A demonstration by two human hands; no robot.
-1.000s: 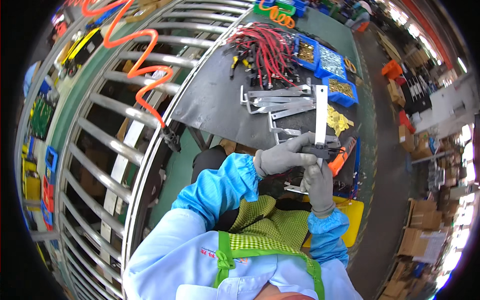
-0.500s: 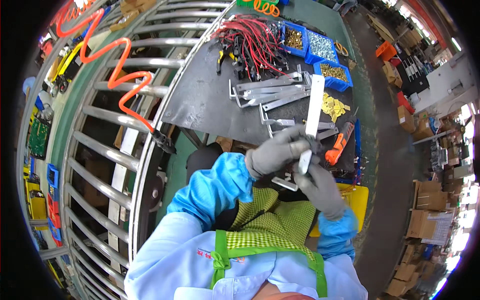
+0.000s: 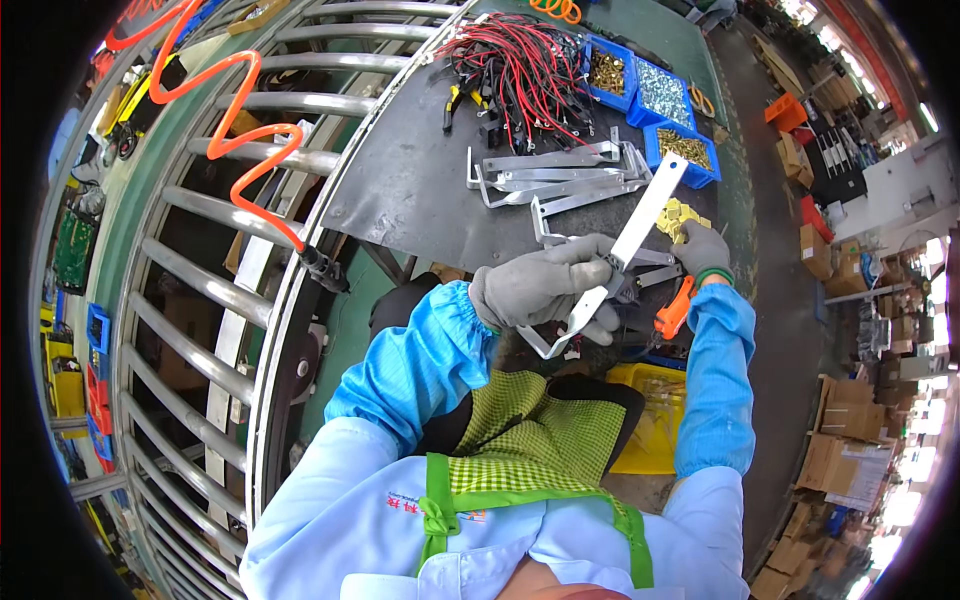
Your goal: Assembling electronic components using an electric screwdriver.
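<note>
My left hand (image 3: 550, 288), in a grey glove, is closed round a long flat metal bracket (image 3: 652, 205) with a bent lower end. The bracket is tilted, its straight arm pointing up and right over the table. My right hand (image 3: 703, 250), also gloved, is at the near edge of a pile of small yellow pieces (image 3: 680, 216). Its fingers are bent together there, and what they grip, if anything, is hidden. An orange-handled power tool (image 3: 675, 312) lies just below that hand. More metal brackets (image 3: 560, 175) lie stacked behind the held one.
Red and black cables (image 3: 520, 75) are heaped on the dark table (image 3: 390, 190). Blue bins (image 3: 690, 180) of small metal parts stand at its right. A metal roller rack (image 3: 225, 235) runs along the left, with an orange coiled hose (image 3: 262, 190). A yellow container (image 3: 650, 430) is below.
My right hand has left the bracket's lower end and moved up and right to the yellow pieces. My left hand keeps the bracket, which now leans further right.
</note>
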